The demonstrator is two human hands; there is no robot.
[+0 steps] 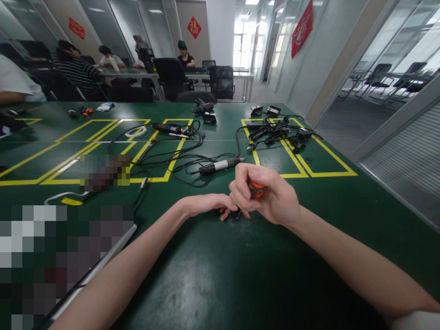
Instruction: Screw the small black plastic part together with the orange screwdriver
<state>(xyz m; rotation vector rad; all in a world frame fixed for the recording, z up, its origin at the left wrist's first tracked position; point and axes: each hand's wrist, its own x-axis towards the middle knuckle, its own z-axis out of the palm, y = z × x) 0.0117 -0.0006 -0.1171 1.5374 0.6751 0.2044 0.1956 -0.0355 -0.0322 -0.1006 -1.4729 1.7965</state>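
Note:
My right hand (266, 192) is closed around the orange and black handle (256, 189) of what looks like a screwdriver, held above the table; its shaft is hidden behind my fingers. Just to the left, my left hand (218, 205) bends down at the wrist, with its fingers closed on a small dark part (235, 214) at the tabletop. Most of that part is covered by my fingers, so its exact kind does not show. The two hands overlap in the view, and I cannot tell whether they touch.
Beyond my hands lie a silver and black electric screwdriver (220, 166) and tangled black cables (161, 156). Black parts (275, 130) are heaped at the right rear, with a power drill (203, 106) farther back. Yellow tape marks the green table (192, 284). A blurred-out object covers the left. People sit behind.

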